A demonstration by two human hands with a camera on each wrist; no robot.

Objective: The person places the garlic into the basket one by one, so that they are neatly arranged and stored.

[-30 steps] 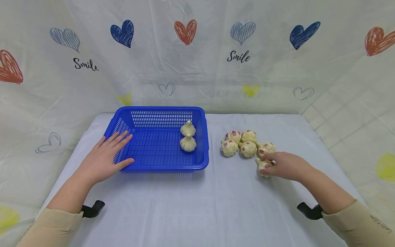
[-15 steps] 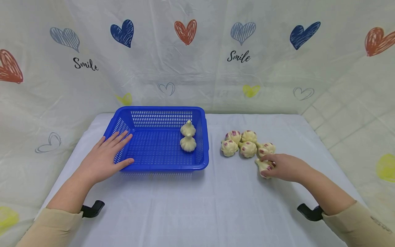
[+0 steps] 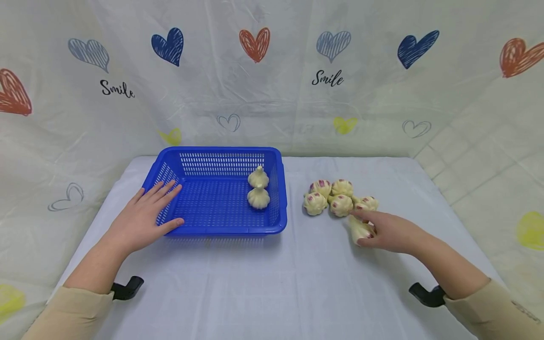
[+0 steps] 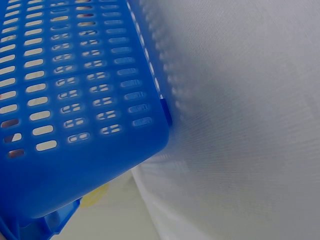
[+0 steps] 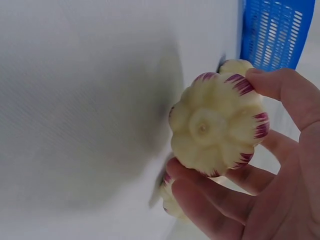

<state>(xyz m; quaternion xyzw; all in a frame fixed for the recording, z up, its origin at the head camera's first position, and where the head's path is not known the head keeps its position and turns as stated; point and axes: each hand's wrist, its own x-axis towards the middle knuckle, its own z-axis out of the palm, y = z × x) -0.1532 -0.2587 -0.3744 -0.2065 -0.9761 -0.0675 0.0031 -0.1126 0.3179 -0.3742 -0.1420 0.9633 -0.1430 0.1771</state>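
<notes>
Thumb and fingers of my right hand pinch a cream garlic bulb with purple streaks. In the right wrist view the same garlic bulb shows its round base, held a little off the white cloth. My left hand lies with spread, straight fingers over the left side of a blue plastic basket. Inside the basket, along its right side, two plain white garlic bulbs sit one behind the other. Only the slotted basket wall fills much of the left wrist view; the left hand's fingers are mostly hidden there.
Several purple-streaked garlic bulbs lie grouped on the white cloth right of the basket. One more streaked bulb lies just behind the right hand. A curtain printed with hearts hangs behind the table.
The garlic bulb in the right hand has tilted and shifted slightly left, its stem end turning up between the fingers. My left hand, the basket and the other bulbs have stayed put.
</notes>
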